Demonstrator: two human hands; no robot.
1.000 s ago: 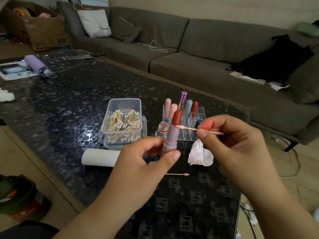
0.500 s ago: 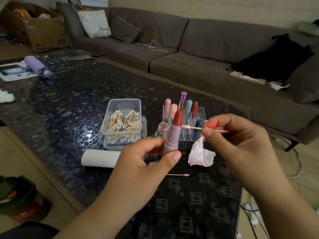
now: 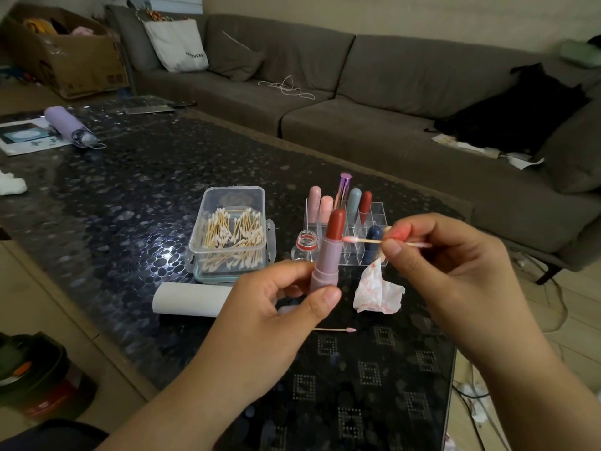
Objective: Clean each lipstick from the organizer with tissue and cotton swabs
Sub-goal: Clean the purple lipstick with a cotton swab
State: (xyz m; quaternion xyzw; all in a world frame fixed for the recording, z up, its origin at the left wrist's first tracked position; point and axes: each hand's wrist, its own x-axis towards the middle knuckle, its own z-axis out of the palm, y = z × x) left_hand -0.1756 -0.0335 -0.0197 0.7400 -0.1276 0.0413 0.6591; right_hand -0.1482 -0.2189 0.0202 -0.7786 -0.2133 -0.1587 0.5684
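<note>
- gripping an uncapped lipstick (image 3: 329,252) upright above the table (image 3: 130,196), the left hand (image 3: 273,320) has thumb and fingers curled round its mauve base, red bullet on top.
- just right of that grip, a cotton swab (image 3: 374,241) lies level, its pink tip touching the side of the bullet; the right hand (image 3: 455,271) pinches its stick between thumb and fingertip.
- under the right hand's pinch, a stained tissue (image 3: 377,292) sits crumpled on the table.
- beyond both hands stands the clear organizer (image 3: 377,211) holding several lipsticks.
- left of the lipstick: a small open bottle (image 3: 305,245), a clear box of swabs (image 3: 232,236), a paper roll (image 3: 188,299).
- below the left thumb, a used swab (image 3: 335,329) lies flat.
</note>
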